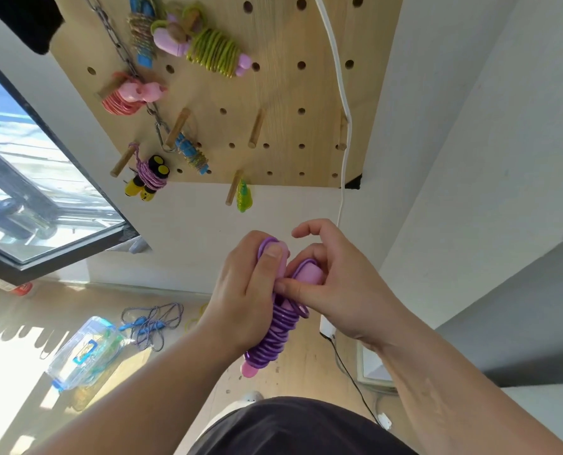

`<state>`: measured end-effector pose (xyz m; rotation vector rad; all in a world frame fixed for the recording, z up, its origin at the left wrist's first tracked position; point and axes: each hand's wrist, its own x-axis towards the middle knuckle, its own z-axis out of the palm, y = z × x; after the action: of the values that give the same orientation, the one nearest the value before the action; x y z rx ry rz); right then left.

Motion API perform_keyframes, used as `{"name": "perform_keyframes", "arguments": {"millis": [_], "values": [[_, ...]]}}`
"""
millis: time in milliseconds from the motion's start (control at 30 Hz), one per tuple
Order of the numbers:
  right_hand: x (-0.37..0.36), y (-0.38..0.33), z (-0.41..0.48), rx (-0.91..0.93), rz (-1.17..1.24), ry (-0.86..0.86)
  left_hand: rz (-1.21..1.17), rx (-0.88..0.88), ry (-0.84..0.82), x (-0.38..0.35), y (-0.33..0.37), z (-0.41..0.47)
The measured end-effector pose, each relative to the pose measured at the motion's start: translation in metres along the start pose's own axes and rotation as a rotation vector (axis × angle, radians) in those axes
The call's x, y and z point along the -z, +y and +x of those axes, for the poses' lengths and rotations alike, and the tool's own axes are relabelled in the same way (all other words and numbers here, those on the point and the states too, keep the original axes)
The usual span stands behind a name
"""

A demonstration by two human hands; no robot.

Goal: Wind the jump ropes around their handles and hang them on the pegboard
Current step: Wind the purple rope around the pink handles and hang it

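A purple jump rope (278, 333) is coiled around its two pink handles, held upright below the pegboard (273, 93). My left hand (244, 290) grips the bundle, thumb pressed on the top of one handle. My right hand (332, 284) pinches the rope end beside the other handle's top. Several wound ropes hang on the board's wooden pegs: a green one with pink handles (208, 50), a pink one (129, 93), a yellow-and-black one (148, 178), a blue one (193, 156). A small green loop (243, 195) hangs on the lowest peg.
A loose blue-handled rope (152, 323) lies on the wooden floor beside a clear plastic box (83, 353). Bare pegs (256, 128) stick out mid-board. A white cable (344, 126) runs down the board's right side. A window (27, 178) is at left.
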<state>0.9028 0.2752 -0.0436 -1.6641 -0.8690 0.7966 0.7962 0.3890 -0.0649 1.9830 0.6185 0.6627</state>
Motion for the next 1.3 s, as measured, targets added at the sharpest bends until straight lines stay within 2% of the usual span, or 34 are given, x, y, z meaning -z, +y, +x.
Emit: {"name": "perform_keyframes", "arguments": {"millis": [100, 267, 333, 433, 567, 767, 833, 1000, 1100, 1300], "values": [[0.000, -0.003, 0.002, 0.001, -0.107, -0.044, 0.028, -0.044, -0.028, 0.001, 0.001, 0.003], [0.000, -0.001, 0.006, -0.015, -0.134, -0.071, 0.064, -0.081, -0.123, 0.002, -0.004, 0.005], [-0.002, 0.001, 0.005, -0.013, -0.142, -0.057, 0.042, -0.023, -0.159, 0.003, -0.004, 0.008], [-0.008, 0.003, 0.005, -0.008, -0.096, 0.020, -0.137, 0.132, -0.189, 0.005, 0.002, 0.013], [-0.014, 0.008, 0.004, -0.010, 0.048, 0.159, -0.257, 0.146, -0.155, 0.009, 0.006, 0.018], [-0.009, 0.012, 0.001, -0.142, 0.307, 0.095, -0.547, 0.306, 0.026, 0.012, -0.006, 0.013], [-0.010, 0.012, -0.001, -0.187, 0.268, 0.077, -0.605, 0.258, -0.008, 0.013, -0.011, 0.013], [-0.011, 0.009, -0.003, -0.107, 0.178, 0.077, -0.634, 0.129, -0.090, 0.017, -0.020, 0.011], [-0.011, 0.011, -0.002, -0.073, 0.124, 0.060, -0.578, 0.086, -0.095, 0.021, -0.023, 0.010], [-0.006, 0.015, 0.000, 0.003, 0.204, 0.067, -0.379, 0.055, -0.252, 0.034, -0.024, 0.005]]}}
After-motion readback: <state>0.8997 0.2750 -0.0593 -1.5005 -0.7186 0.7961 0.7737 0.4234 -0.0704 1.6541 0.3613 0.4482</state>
